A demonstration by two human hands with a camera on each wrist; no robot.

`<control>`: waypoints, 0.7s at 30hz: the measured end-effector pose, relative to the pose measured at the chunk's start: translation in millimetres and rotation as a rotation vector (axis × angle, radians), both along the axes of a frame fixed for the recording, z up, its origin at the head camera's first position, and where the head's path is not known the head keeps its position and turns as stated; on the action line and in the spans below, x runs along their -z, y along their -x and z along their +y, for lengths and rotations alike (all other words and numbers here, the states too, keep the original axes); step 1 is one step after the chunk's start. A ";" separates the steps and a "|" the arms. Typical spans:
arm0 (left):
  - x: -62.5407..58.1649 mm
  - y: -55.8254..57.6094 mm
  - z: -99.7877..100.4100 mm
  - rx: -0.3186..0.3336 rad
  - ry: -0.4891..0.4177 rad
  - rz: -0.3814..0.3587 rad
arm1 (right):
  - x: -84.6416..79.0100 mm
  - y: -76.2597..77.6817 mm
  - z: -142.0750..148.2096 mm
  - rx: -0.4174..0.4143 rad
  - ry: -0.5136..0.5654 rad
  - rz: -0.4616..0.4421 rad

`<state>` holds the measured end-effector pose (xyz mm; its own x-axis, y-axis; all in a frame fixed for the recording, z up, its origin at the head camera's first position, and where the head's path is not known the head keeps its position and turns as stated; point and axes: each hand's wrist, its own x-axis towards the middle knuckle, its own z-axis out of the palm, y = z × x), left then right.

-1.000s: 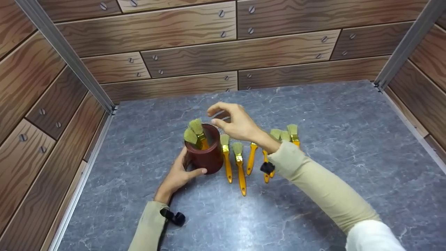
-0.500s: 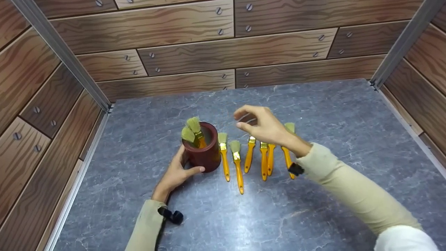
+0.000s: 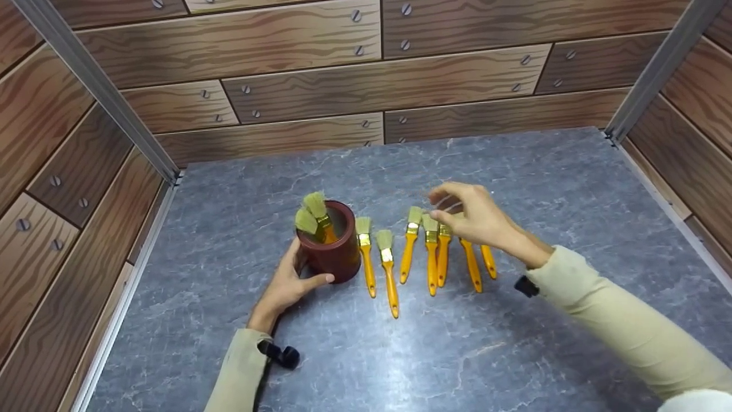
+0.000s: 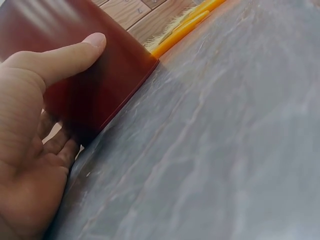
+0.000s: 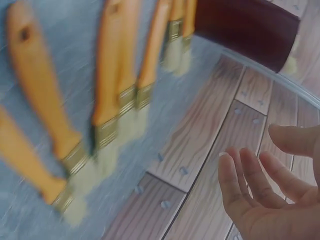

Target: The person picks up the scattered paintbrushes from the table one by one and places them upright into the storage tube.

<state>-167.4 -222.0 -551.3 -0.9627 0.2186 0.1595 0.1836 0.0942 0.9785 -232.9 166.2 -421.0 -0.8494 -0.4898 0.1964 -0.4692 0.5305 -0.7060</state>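
I have the table (image 3: 457, 355) spread beneath both sets of fingers, and the cup (image 3: 336, 264) upright on it in the grasp of the left hand (image 3: 286, 287), thumb along the near side, the other fingers round the outer side. Two brushes (image 3: 315, 206) lean in the cup above those fingers, bristles up. The right hand (image 3: 483, 217) is released, its fingers loosely curved and holding nothing, over the bristle ends of the rightmost loose brushes (image 3: 390, 280); I count seven, reaching from below that hand to beside the cup.

A second ago I had those right fingers beside the cup's mouth; the left grasp hasn't changed.

The table is grey with marble-like veining, the cup a glossy dark-red cylinder. The brushes have pale, flat bristles, shiny gold-coloured collars and slim orange handles, holed at the tip.
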 end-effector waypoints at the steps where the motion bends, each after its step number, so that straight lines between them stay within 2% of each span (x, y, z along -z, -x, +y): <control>1: -0.1 0.2 0.2 0.000 -0.003 -0.002 | 2.7 -0.5 4.1 0.005 -0.011 0.008; 12: -0.6 -1.3 0.1 0.008 0.014 -0.014 | 33.9 -1.2 46.1 0.084 -0.083 0.028; 21: 0.2 0.6 0.7 0.016 0.012 -0.007 | 58.8 -5.1 70.5 0.176 -0.142 -0.067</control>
